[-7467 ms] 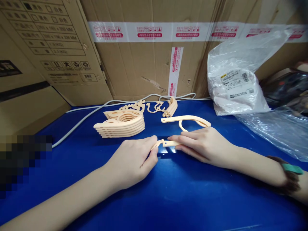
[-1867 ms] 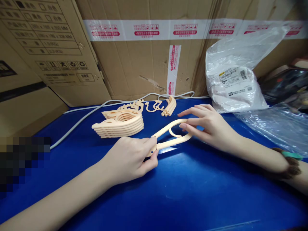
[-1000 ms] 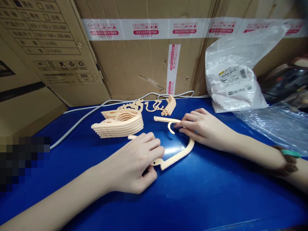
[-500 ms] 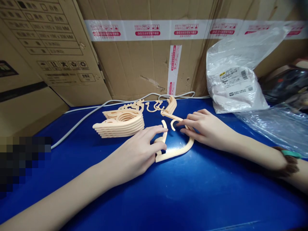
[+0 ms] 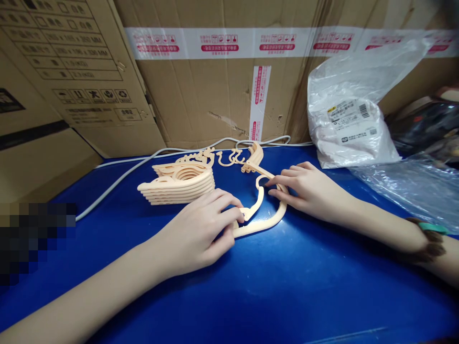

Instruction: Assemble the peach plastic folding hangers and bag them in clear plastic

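A cream plastic folding hanger [image 5: 274,221] lies on the blue tabletop between my hands. My left hand [image 5: 206,227] is closed on its left end, fingertips at the joint of a curved inner arm [image 5: 256,203]. That arm now slants up to the right, its rounded upper end beside my right fingertips. My right hand [image 5: 301,188] is closed on the right side of the hanger, thumb and fingers around its bend. To the left stands a neat stack of matching hanger arms [image 5: 179,191], edges facing me.
Loose cream hooks [image 5: 229,160] and a small stack of curved pieces [image 5: 254,156] lie at the back. A white cable [image 5: 131,173] runs along cardboard boxes [image 5: 201,100]. A filled plastic bag [image 5: 349,129] stands at the right, with clear plastic film [image 5: 405,186] in front of it.
The inner arm has swung to the right, its upper end now near my right fingers. My left fingers have moved slightly left and closed in at the joint. My right hand has barely moved.
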Available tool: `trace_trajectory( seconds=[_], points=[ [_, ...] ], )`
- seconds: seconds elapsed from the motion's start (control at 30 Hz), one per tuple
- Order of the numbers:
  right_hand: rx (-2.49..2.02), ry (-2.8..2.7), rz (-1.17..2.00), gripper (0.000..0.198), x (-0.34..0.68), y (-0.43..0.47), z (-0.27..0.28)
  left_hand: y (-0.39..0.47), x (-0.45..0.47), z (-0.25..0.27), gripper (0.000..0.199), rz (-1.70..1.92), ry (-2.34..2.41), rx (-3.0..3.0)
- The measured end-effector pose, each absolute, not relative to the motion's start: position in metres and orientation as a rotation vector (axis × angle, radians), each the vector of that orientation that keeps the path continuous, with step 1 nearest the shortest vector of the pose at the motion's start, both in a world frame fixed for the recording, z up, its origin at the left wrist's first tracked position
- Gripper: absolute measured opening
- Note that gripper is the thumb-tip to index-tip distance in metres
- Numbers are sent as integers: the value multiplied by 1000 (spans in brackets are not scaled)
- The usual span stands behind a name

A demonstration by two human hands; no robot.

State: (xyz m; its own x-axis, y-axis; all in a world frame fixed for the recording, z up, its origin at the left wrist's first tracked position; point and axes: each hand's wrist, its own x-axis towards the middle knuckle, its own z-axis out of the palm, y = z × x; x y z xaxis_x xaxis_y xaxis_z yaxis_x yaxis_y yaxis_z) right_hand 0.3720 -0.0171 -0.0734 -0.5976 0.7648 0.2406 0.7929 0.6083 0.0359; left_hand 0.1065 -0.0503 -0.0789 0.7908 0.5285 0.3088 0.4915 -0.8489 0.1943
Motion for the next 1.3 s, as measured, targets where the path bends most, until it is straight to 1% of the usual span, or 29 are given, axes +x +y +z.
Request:
trace_trajectory(
  seconds=[0.07,0.2,0.53,0.87,1.0,1.23,1.3],
  points=[
    [-1298,-2628,-199,27,372,-17,-73,-51,107,-79,12,569,842,2864],
    [-1308,-2621,-180,27,372,-17,-74,-50,105,-79,15,553,839,2853],
    [-1301,-2610,-170,28,372,-16,-74,-47,104,-79,10,546,842,2802],
    [-1395,-2568,29,33,369,-21,-72,-45,106,-77,13,526,852,2810],
    [-1359,-2584,107,29,368,-23,-70,-44,105,-79,11,546,847,2874],
    [-1321,-2627,245,17,364,-29,-66,-47,109,-81,15,587,966,3152],
    [-1281,-2631,330,15,361,-33,-65,-48,109,-81,16,575,998,3173]
  ],
)
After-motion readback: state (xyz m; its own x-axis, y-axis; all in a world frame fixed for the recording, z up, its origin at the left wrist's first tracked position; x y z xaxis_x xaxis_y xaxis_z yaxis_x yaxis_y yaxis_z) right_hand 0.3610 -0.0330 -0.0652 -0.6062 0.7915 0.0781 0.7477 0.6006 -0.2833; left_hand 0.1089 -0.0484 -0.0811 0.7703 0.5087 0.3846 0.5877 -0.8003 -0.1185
